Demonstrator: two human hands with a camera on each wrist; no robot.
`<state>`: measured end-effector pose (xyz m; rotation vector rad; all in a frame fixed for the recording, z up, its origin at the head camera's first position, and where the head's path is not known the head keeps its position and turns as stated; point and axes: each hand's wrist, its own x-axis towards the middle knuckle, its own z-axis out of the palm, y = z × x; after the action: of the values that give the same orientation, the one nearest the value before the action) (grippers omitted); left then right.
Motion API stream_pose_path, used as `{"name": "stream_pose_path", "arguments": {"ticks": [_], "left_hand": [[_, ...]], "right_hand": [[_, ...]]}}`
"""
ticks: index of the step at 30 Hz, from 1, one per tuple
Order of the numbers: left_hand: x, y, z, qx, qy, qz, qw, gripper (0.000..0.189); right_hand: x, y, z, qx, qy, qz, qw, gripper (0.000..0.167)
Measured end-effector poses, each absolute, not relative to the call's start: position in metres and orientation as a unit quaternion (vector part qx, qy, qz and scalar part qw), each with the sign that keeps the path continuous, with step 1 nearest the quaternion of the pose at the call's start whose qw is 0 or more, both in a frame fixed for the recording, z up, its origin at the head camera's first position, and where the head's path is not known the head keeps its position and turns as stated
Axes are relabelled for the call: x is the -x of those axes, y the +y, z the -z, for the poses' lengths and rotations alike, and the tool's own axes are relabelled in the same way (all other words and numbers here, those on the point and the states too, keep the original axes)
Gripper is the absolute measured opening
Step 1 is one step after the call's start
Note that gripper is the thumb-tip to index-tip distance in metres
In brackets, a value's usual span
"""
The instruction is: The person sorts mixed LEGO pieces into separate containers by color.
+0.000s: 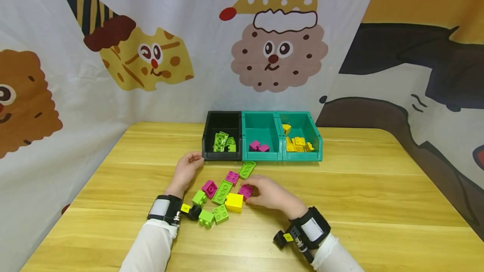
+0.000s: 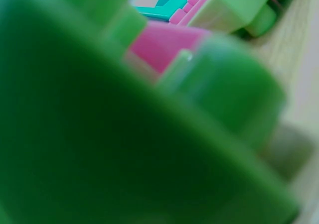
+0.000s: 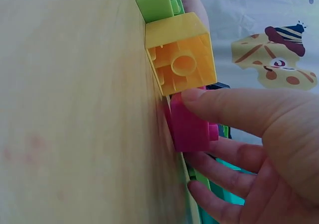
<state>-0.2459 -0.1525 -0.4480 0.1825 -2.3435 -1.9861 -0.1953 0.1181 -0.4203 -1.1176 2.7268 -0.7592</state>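
Observation:
My right hand (image 1: 270, 194) has its thumb and fingers on opposite sides of a pink building block (image 1: 245, 192), pinching it low over the table. In the right wrist view the thumb presses one face of that pink block (image 3: 190, 127), close by the hollow yellow block (image 3: 183, 62). My left hand (image 1: 185, 172) rests on the table, loosely bent fingertips at the front left corner of the black bin (image 1: 222, 157). Right of the left wrist lie green blocks (image 1: 222, 192) and two more pink blocks (image 1: 209, 188). A blurred green block (image 2: 124, 149) fills most of the left wrist view.
Behind the loose blocks stand the black bin with green blocks (image 1: 220, 142), a teal bin (image 1: 261, 156) with pink ones and another teal bin (image 1: 302, 156) with yellow ones. A printed cloth (image 1: 211, 53) hangs behind the wooden table (image 1: 378, 188).

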Motion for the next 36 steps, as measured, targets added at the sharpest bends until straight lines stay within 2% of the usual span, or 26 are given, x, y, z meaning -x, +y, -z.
{"name": "stream_pose_path", "arguments": {"ticks": [8,15,19,30,36], "left_hand": [[0.246,-0.152,0.446,-0.064,-0.761,0.646,0.028,0.029],[0.247,-0.152,0.446,-0.063,-0.760,0.647,0.031,0.029],[0.246,-0.152,0.447,-0.066,-0.761,0.645,0.029,0.028],[0.247,-0.152,0.449,-0.060,-0.757,0.650,0.034,0.027],[0.247,-0.153,0.449,-0.058,-0.761,0.646,0.035,0.027]], "right_hand": [[0.203,0.124,0.410,0.344,0.891,0.292,0.043,0.043],[0.237,0.128,0.397,0.237,0.907,0.345,-0.042,0.044],[0.256,0.125,0.394,0.179,0.916,0.353,-0.067,0.046],[0.283,0.113,0.397,0.135,0.934,0.328,-0.038,0.046],[0.292,0.109,0.399,0.151,0.951,0.265,-0.051,0.041]]}}
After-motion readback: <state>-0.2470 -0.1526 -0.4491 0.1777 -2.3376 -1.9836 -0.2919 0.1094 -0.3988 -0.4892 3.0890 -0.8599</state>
